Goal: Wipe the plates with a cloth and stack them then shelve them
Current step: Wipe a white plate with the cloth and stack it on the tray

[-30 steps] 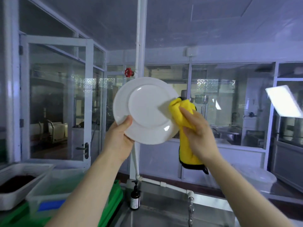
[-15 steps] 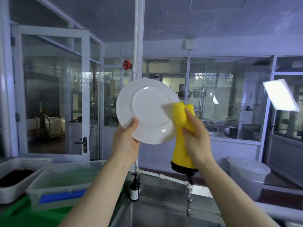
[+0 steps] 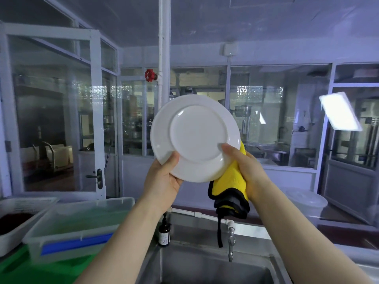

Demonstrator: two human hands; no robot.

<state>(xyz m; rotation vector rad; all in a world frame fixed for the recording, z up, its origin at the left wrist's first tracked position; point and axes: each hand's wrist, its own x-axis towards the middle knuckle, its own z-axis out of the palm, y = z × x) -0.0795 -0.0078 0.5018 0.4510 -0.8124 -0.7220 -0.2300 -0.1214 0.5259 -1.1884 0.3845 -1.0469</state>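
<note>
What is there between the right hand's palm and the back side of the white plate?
The yellow cloth lies between the right hand and the plate, as the head view shows.

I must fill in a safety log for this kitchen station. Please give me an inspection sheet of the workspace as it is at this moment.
Surface: steel sink below the hands; green surface at left.
Job's things: white plate held up, underside toward the camera; yellow cloth behind its lower right edge.
Clutter: clear tub, white tray with dark contents, brown pump bottle.
Hands: left hand grips the plate's lower left rim; right hand holds the cloth, thumb on the plate.
Cables: nothing seen.
Surroundings: tap, white pipe with red valve, glass partitions, lidded white bucket at right.
</note>
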